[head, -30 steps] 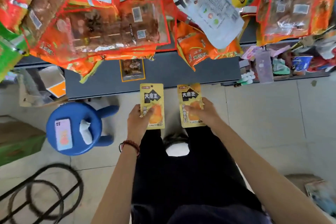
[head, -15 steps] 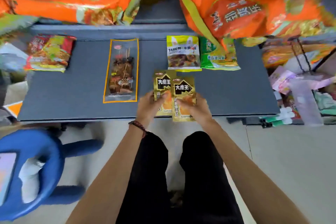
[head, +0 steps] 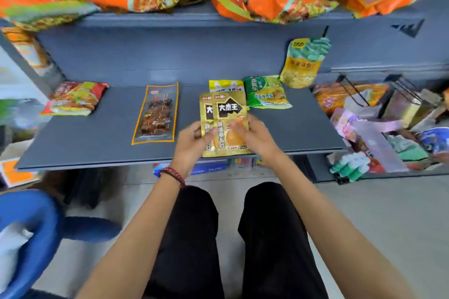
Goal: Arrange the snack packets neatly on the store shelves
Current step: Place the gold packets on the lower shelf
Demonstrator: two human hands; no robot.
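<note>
Two gold snack packets overlap above the front of the grey shelf (head: 97,143). My left hand (head: 194,138) pinches the rear gold packet (head: 206,114) at its left edge. The front gold packet (head: 230,111) is pinched by my right hand (head: 255,136) at its lower right. On the shelf lie a red-and-yellow packet (head: 75,98), a clear skewer packet (head: 156,114), a yellow packet (head: 226,85) partly hidden behind the gold ones, and a green packet (head: 266,92). A yellow-green packet (head: 303,63) leans on the shelf's back wall.
Large orange packets (head: 262,0) crowd the shelf above and overhang its edge. To the right a lower shelf holds mixed goods and a wire rack (head: 379,94). A blue stool (head: 31,238) stands on the floor at the lower left. My knees are below the shelf.
The two gold packets, held apart a second ago, have come together and now overlap. Both hands moved forward over the shelf, and the view came closer to it.
</note>
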